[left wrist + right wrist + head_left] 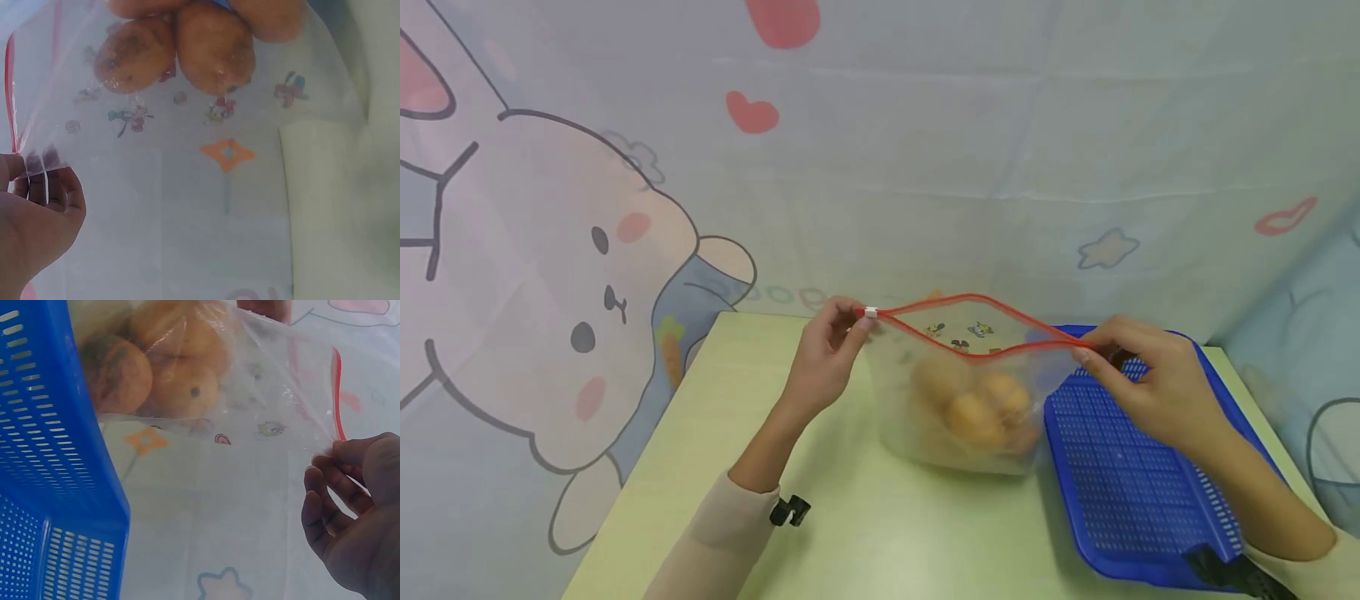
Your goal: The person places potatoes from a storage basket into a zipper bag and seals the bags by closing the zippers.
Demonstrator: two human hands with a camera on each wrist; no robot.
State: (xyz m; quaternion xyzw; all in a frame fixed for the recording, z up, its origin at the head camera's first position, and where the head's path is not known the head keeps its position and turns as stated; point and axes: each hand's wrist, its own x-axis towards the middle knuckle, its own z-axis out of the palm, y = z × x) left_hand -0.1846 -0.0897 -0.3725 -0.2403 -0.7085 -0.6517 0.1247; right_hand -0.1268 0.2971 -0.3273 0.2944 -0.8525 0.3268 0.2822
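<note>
A clear zip bag [895,417] with a red zip edge stands on the table, its mouth spread in a narrow gap. Several round orange-brown fruits [976,419] lie in its bottom; the left wrist view shows the fruits [215,50] through the printed plastic. My left hand [825,354] pinches the left top corner, at the white slider [871,312]. At the right top corner, my right hand [1157,383] pinches the red edge between thumb and finger. In the right wrist view that right hand [356,506] has its other fingers loosely bent.
A blue plastic basket [1120,467] with slotted sides sits right of the bag, under my right forearm. The pale green table [850,533] ends at a patterned cloth backdrop [925,167] behind. Black straps are on both wrists.
</note>
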